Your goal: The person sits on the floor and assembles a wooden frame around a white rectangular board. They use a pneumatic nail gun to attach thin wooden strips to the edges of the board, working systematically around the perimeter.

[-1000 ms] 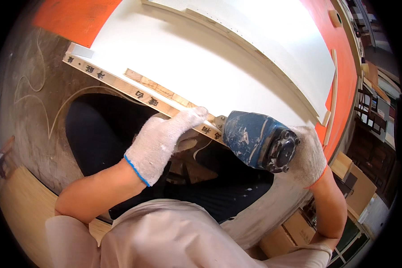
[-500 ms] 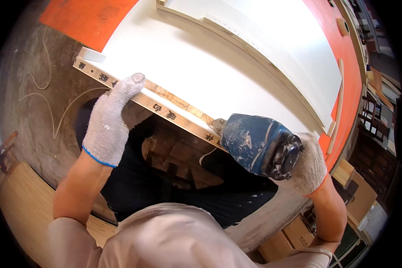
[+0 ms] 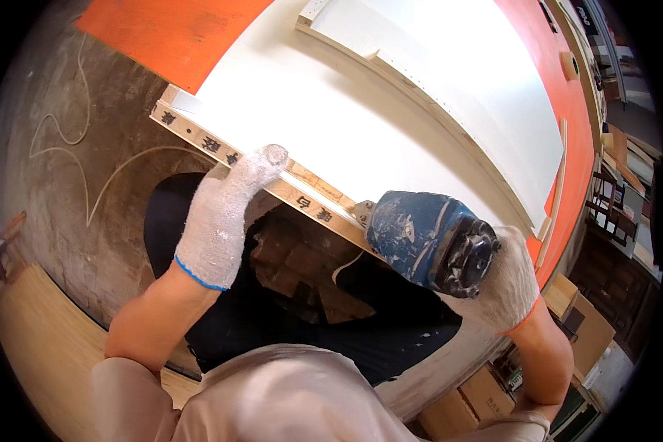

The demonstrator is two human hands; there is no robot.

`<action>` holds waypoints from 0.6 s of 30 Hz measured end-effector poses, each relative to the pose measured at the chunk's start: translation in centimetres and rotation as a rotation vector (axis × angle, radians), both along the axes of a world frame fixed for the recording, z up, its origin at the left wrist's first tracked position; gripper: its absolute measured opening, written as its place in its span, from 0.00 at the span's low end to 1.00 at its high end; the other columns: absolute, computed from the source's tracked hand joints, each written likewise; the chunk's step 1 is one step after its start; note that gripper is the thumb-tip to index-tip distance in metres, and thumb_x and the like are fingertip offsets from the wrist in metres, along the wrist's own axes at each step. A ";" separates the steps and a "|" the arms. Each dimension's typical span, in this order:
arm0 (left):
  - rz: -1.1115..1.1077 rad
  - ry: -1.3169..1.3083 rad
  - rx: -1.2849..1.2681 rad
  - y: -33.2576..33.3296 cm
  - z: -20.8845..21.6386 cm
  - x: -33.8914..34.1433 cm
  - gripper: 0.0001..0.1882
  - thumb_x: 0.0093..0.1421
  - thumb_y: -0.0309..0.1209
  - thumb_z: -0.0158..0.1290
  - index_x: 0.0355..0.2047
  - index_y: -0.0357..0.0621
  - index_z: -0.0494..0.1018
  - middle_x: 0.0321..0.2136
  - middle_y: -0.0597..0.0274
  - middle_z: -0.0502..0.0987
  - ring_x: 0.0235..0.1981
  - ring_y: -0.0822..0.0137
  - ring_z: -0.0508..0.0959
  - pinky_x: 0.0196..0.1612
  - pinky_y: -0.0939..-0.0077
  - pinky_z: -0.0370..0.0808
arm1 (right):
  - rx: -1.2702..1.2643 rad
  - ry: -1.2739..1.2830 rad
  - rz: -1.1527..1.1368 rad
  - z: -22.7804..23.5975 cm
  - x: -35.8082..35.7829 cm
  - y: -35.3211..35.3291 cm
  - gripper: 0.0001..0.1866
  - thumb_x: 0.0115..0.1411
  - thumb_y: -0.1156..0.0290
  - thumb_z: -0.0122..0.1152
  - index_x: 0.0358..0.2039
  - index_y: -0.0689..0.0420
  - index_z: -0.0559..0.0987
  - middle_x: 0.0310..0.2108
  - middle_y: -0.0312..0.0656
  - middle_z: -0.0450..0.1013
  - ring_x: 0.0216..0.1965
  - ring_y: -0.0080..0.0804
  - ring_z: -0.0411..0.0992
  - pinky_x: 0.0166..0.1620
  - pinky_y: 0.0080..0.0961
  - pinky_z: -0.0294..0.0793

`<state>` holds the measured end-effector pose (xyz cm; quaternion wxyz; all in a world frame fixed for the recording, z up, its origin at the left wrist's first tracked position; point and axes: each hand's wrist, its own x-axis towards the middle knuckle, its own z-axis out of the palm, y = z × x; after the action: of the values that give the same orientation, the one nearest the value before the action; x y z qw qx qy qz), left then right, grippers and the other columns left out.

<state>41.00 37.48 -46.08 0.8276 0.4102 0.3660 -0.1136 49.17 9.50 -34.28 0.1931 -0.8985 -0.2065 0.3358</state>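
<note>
My left hand (image 3: 225, 210), in a white knit glove with a blue cuff, grips a pale wooden edge strip (image 3: 320, 214) printed with dark characters. Its thumb lies over the top; the other fingers are mostly hidden below. The strip runs along the near edge of a large white panel (image 3: 287, 88). My right hand (image 3: 512, 283), gloved with an orange cuff, is closed around a scuffed blue nail gun (image 3: 412, 236) with a black end cap. Its metal nose sits at the strip, right of my left hand; contact is hard to judge. The grip itself is hidden.
A second white panel with a wooden rim (image 3: 420, 96) lies on the white one. Orange surface (image 3: 177, 40) shows beyond it at both sides. A pale hose (image 3: 88, 184) curls on the floor at left. Cardboard boxes (image 3: 486, 390) stand at lower right.
The strip and white panel have shifted right, together with my left hand. The nail gun has hardly moved, so it now sits farther left along the strip, nearer my left hand.
</note>
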 end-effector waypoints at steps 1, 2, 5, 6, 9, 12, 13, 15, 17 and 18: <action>-0.005 0.004 -0.012 0.1 0.1 0.1 0.26 0.71 0.41 0.66 0.59 0.32 0.78 0.51 0.58 0.81 0.53 0.68 0.81 0.61 0.69 0.78 | 0.010 -0.006 -0.025 0.0 -0.1 0.2 0.13 0.52 0.68 0.81 0.35 0.60 0.88 0.29 0.44 0.85 0.27 0.37 0.84 0.35 0.32 0.83; -0.012 0.007 -0.024 0.1 0.3 0.1 0.27 0.71 0.41 0.66 0.60 0.32 0.78 0.51 0.58 0.81 0.53 0.67 0.81 0.61 0.68 0.78 | -0.036 -0.018 -0.007 0.1 0.1 0.8 0.13 0.52 0.67 0.81 0.35 0.60 0.88 0.29 0.43 0.85 0.27 0.37 0.84 0.35 0.32 0.83; -0.008 0.030 -0.012 0.2 0.3 0.1 0.28 0.71 0.42 0.67 0.61 0.32 0.76 0.50 0.58 0.81 0.52 0.69 0.82 0.58 0.69 0.80 | -0.108 -0.066 0.052 0.1 0.3 2.7 0.13 0.53 0.67 0.81 0.36 0.59 0.88 0.28 0.43 0.85 0.26 0.37 0.84 0.35 0.32 0.84; -0.009 0.034 -0.009 0.2 0.1 0.0 0.29 0.71 0.42 0.67 0.62 0.32 0.75 0.49 0.58 0.81 0.52 0.69 0.82 0.58 0.69 0.80 | -0.090 -0.086 0.073 -0.1 0.4 2.6 0.13 0.53 0.67 0.81 0.36 0.59 0.89 0.28 0.42 0.85 0.26 0.38 0.84 0.35 0.32 0.84; -0.034 0.018 0.005 0.4 0.0 -0.1 0.30 0.71 0.43 0.67 0.62 0.32 0.75 0.50 0.58 0.81 0.51 0.69 0.82 0.57 0.70 0.80 | 0.009 -0.099 0.062 -0.2 0.5 3.2 0.12 0.55 0.67 0.81 0.37 0.59 0.89 0.27 0.42 0.85 0.26 0.39 0.84 0.35 0.33 0.85; -0.024 0.013 -0.021 0.6 0.1 0.0 0.31 0.71 0.44 0.67 0.63 0.32 0.75 0.51 0.58 0.81 0.52 0.69 0.82 0.60 0.70 0.79 | 0.002 -0.055 0.042 0.3 0.8 4.9 0.11 0.57 0.69 0.78 0.38 0.61 0.88 0.26 0.47 0.85 0.27 0.44 0.86 0.37 0.36 0.86; -0.023 0.005 -0.037 0.7 -0.4 -0.1 0.31 0.71 0.44 0.67 0.63 0.32 0.74 0.51 0.58 0.80 0.53 0.69 0.82 0.60 0.70 0.79 | -0.022 -0.035 0.040 0.4 1.0 5.5 0.11 0.58 0.70 0.76 0.38 0.62 0.88 0.26 0.50 0.85 0.28 0.47 0.87 0.38 0.38 0.87; -0.026 -0.001 -0.061 1.0 -0.5 -0.2 0.32 0.71 0.44 0.67 0.64 0.32 0.74 0.52 0.58 0.80 0.53 0.68 0.81 0.61 0.69 0.78 | -0.031 -0.040 0.037 0.3 1.2 5.8 0.11 0.58 0.69 0.76 0.37 0.62 0.88 0.25 0.50 0.84 0.27 0.46 0.86 0.37 0.38 0.86; -0.033 0.006 -0.076 1.0 0.0 -0.1 0.33 0.71 0.44 0.67 0.65 0.32 0.73 0.53 0.57 0.80 0.54 0.68 0.81 0.62 0.68 0.78 | -0.027 -0.088 0.080 -0.2 1.3 5.5 0.12 0.58 0.66 0.77 0.35 0.63 0.88 0.24 0.51 0.83 0.27 0.48 0.86 0.36 0.39 0.86; -0.038 0.013 -0.047 1.0 0.1 0.0 0.31 0.72 0.44 0.65 0.64 0.32 0.75 0.53 0.56 0.81 0.54 0.66 0.82 0.62 0.67 0.77 | -0.021 -0.065 0.076 0.0 1.6 5.9 0.12 0.58 0.66 0.77 0.35 0.62 0.88 0.24 0.51 0.83 0.27 0.49 0.86 0.36 0.39 0.86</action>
<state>40.96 38.49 -45.97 0.8324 0.3967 0.3605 -0.1404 50.74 15.43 -34.25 0.1641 -0.9024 -0.2433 0.3156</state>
